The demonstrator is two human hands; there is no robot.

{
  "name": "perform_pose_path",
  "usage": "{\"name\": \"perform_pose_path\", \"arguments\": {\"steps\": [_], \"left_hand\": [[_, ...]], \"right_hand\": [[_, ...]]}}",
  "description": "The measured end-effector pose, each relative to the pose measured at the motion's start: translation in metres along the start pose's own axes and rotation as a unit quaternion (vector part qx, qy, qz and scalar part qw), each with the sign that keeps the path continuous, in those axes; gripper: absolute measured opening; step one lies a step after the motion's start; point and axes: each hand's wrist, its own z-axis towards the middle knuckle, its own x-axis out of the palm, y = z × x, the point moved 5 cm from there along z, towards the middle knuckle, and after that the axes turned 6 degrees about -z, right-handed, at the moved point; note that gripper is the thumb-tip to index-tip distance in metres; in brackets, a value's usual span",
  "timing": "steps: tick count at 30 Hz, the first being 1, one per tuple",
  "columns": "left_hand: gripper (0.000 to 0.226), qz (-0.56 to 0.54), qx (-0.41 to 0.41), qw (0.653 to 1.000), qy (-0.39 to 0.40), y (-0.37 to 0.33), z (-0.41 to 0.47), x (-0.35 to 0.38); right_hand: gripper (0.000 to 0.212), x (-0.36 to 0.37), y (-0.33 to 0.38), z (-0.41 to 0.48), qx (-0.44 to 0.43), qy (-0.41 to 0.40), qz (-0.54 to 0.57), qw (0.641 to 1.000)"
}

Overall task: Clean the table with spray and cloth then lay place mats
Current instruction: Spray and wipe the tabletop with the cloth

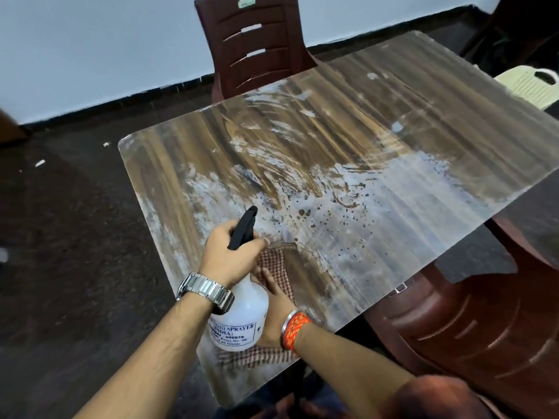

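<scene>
My left hand [231, 254] grips the black trigger head of a white spray bottle [242, 322], held above the near left part of the wooden table [408, 164]. The nozzle points toward the table's middle. Under the bottle, my right hand [276, 300] presses flat on a red checked cloth [276, 263] that lies on the tabletop near the front edge. The bottle hides part of that hand and of the cloth. The tabletop is streaked with white smears and dotted with dark specks in the middle. No place mats are in view.
A brown plastic chair [257, 43] stands at the table's far side. Another brown chair [472, 328] is tucked at the right near corner, and a cream chair [529, 86] at the far right. Dark floor [66, 237] lies to the left.
</scene>
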Motion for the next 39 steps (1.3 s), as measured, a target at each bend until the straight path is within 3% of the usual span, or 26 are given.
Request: {"name": "perform_pose_path", "arguments": {"steps": [1, 2, 3, 8, 12, 16, 18, 20, 21, 23, 25, 27, 28, 29, 31, 33, 34, 36, 39], "left_hand": [[0.011, 0.003, 0.004, 1.000, -0.011, 0.001, 0.000, -0.004], [0.011, 0.005, 0.004, 1.000, -0.022, 0.005, 0.000, -0.008], [0.013, 0.002, 0.000, 1.000, -0.029, 0.008, 0.000, -0.011], [0.023, -0.031, -0.038, 0.996, -0.075, 0.024, -0.001, -0.021], [0.015, -0.050, -0.047, 0.991, -0.111, 0.030, 0.000, -0.014], [0.016, -0.064, -0.044, 0.989, -0.126, 0.026, 0.010, 0.000], [0.015, -0.067, -0.047, 0.987, -0.135, 0.025, 0.017, 0.002], [0.017, -0.076, -0.046, 0.984, -0.153, 0.022, 0.024, 0.000], [0.021, -0.079, -0.036, 0.983, -0.160, 0.019, 0.026, -0.002], [0.023, -0.073, -0.014, 0.982, -0.173, 0.010, 0.028, -0.005], [0.018, -0.066, -0.004, 0.981, -0.182, 0.004, 0.027, -0.010], [0.021, -0.077, -0.004, 0.980, -0.182, 0.004, 0.025, -0.017], [0.024, -0.082, -0.005, 0.980, -0.180, 0.007, 0.025, -0.021], [0.025, -0.088, -0.010, 0.979, -0.183, 0.010, 0.023, -0.025], [0.027, -0.097, -0.019, 0.976, -0.195, 0.017, 0.018, -0.033], [0.028, -0.096, -0.023, 0.974, -0.201, 0.021, 0.014, -0.037], [0.026, -0.093, -0.024, 0.974, -0.204, 0.025, 0.012, -0.040], [0.021, -0.090, -0.030, 0.974, -0.208, 0.032, 0.012, -0.047], [0.024, -0.086, -0.040, 0.973, -0.212, 0.039, 0.016, -0.055]], "right_hand": [[0.082, -0.002, 0.005, -0.002, -0.103, 0.017, 0.053, 0.993], [0.075, 0.000, -0.002, 0.000, -0.151, 0.096, 0.091, 0.980], [0.067, 0.000, -0.018, 0.004, -0.140, 0.128, 0.090, 0.978], [0.063, 0.020, -0.159, 0.048, 0.066, 0.153, 0.091, 0.982], [0.073, 0.037, -0.260, 0.072, 0.307, 0.177, 0.135, 0.925], [0.072, 0.046, -0.262, 0.111, 0.356, 0.168, 0.136, 0.909], [0.069, 0.040, -0.229, 0.137, 0.289, 0.144, 0.115, 0.939], [0.065, 0.024, -0.161, 0.154, 0.109, 0.116, 0.101, 0.982], [0.064, 0.024, -0.113, 0.152, -0.010, 0.130, 0.095, 0.987], [0.060, 0.016, -0.030, 0.124, -0.210, 0.164, 0.011, 0.964], [0.049, 0.007, -0.013, 0.110, -0.271, 0.147, -0.101, 0.946], [0.054, 0.013, -0.034, 0.112, -0.385, 0.149, 0.000, 0.911], [0.059, 0.011, -0.061, 0.125, -0.381, 0.123, 0.053, 0.915], [0.064, 0.016, -0.092, 0.147, -0.320, 0.088, 0.068, 0.941], [0.072, 0.038, -0.172, 0.200, -0.096, 0.072, 0.096, 0.988], [0.071, 0.047, -0.233, 0.228, 0.117, 0.119, 0.099, 0.981], [0.069, 0.050, -0.238, 0.238, 0.173, 0.134, 0.103, 0.970], [0.067, 0.045, -0.211, 0.255, 0.196, 0.139, 0.105, 0.965], [0.067, 0.026, -0.105, 0.260, 0.028, 0.104, 0.076, 0.991]]}}
